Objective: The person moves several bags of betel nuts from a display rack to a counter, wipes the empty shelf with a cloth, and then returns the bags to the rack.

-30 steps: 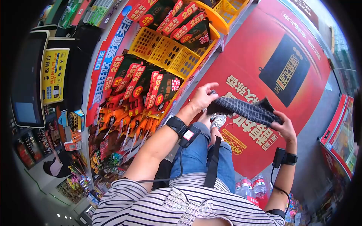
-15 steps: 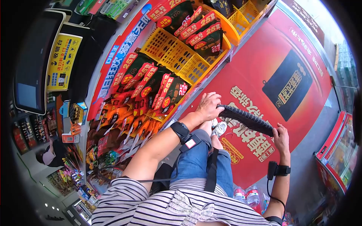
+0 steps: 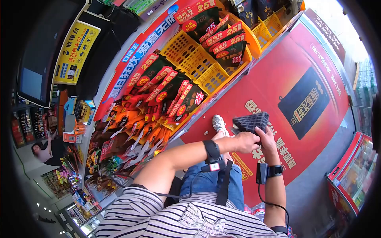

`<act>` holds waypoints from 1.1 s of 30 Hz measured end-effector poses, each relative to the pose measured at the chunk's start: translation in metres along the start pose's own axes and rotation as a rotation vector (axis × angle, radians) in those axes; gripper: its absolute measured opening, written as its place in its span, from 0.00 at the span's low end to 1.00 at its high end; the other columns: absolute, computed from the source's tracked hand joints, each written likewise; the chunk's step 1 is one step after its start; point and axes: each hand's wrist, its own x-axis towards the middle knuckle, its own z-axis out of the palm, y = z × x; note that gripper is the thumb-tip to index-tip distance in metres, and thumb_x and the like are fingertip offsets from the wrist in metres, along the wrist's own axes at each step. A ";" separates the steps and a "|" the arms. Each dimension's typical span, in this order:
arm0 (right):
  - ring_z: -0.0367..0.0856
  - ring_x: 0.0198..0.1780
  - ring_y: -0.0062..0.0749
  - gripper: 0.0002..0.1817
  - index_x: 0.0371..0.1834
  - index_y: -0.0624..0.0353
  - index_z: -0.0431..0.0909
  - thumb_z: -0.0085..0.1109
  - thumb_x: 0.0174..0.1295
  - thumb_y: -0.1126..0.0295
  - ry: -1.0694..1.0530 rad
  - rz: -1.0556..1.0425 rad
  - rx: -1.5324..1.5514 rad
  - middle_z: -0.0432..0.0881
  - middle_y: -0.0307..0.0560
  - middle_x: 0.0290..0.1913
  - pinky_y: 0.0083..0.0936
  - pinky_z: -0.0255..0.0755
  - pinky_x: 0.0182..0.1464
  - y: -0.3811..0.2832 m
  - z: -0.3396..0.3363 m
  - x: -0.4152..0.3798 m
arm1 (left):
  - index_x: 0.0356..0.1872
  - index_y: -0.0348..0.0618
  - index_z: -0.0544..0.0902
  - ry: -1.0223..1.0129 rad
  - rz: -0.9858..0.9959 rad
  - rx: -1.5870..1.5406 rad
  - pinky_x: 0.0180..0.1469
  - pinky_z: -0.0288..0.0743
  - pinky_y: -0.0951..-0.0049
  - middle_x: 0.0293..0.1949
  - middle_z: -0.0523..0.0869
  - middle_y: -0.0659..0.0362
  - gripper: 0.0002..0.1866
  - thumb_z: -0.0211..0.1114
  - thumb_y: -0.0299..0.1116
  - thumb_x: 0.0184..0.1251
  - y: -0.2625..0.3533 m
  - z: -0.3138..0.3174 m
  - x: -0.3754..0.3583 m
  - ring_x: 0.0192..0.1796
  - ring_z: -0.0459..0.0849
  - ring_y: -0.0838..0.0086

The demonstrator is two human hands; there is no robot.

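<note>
A dark checked cloth (image 3: 252, 121) is bunched into a folded shape beyond my two hands. My left hand (image 3: 247, 142) is closed at the cloth's lower edge, reaching across from the left. Right beside it, my right hand (image 3: 267, 140) grips the same cloth, with fingers pressed against it. The hands meet or nearly meet, and part of the fingers is hidden between them. Under them lie a red printed surface (image 3: 274, 87) and a white shoe (image 3: 218, 123) on my foot.
Yellow baskets (image 3: 186, 53) with dark and red packets stand on the shelf at upper left. Orange packets (image 3: 123, 126) hang below them. A monitor (image 3: 33, 75) is at far left, with a person (image 3: 43, 152) behind. A red-framed display case (image 3: 349, 170) stands at right.
The cloth was stretched long between my separated hands; now it is gathered and folded. My right hand has moved left, my left hand right, bringing them together. The view has shifted slightly.
</note>
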 end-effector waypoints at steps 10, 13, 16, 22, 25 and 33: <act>0.71 0.32 0.18 0.13 0.43 0.63 0.70 0.51 0.56 0.69 -0.260 -0.002 -0.407 0.74 0.39 0.30 0.18 0.69 0.34 -0.072 0.030 -0.042 | 0.61 0.42 0.55 0.390 -0.292 -0.581 0.53 0.67 0.71 0.57 0.64 0.49 0.40 0.68 0.29 0.44 -0.042 -0.046 -0.050 0.54 0.70 0.65; 0.72 0.33 0.19 0.13 0.40 0.63 0.72 0.55 0.52 0.71 -0.564 -0.061 -0.418 0.75 0.38 0.30 0.19 0.68 0.37 -0.090 0.031 -0.046 | 0.57 0.41 0.62 0.423 0.112 -0.223 0.55 0.64 0.73 0.51 0.71 0.53 0.37 0.69 0.27 0.42 -0.051 -0.056 -0.050 0.53 0.71 0.72; 0.73 0.34 0.20 0.15 0.41 0.63 0.72 0.57 0.50 0.72 -0.328 -0.069 -0.337 0.76 0.40 0.31 0.19 0.68 0.39 -0.100 0.026 -0.036 | 0.47 0.38 0.74 0.099 -0.124 -0.996 0.50 0.67 0.76 0.40 0.80 0.62 0.18 0.61 0.25 0.53 -0.026 -0.085 -0.063 0.44 0.75 0.81; 0.70 0.42 0.24 0.21 0.51 0.58 0.67 0.48 0.59 0.57 -0.021 -0.047 -0.370 0.74 0.42 0.40 0.20 0.65 0.41 -0.030 0.036 0.011 | 0.47 0.39 0.71 0.370 -0.157 -1.059 0.44 0.69 0.80 0.37 0.78 0.64 0.16 0.58 0.29 0.57 -0.033 -0.100 -0.071 0.38 0.74 0.82; 0.71 0.47 0.29 0.27 0.53 0.56 0.66 0.43 0.58 0.47 -0.261 0.363 0.262 0.74 0.41 0.46 0.26 0.63 0.48 -0.016 0.082 0.011 | 0.49 0.38 0.70 0.333 -0.091 -1.038 0.44 0.70 0.77 0.39 0.78 0.60 0.16 0.55 0.32 0.60 -0.043 -0.097 -0.071 0.41 0.75 0.79; 0.70 0.51 0.38 0.23 0.50 0.58 0.69 0.47 0.58 0.53 -0.526 0.390 1.184 0.72 0.48 0.50 0.37 0.62 0.57 -0.009 0.117 0.025 | 0.33 0.36 0.75 0.490 0.016 -0.929 0.48 0.70 0.72 0.36 0.79 0.53 0.07 0.47 0.20 0.59 -0.029 -0.145 -0.145 0.41 0.78 0.69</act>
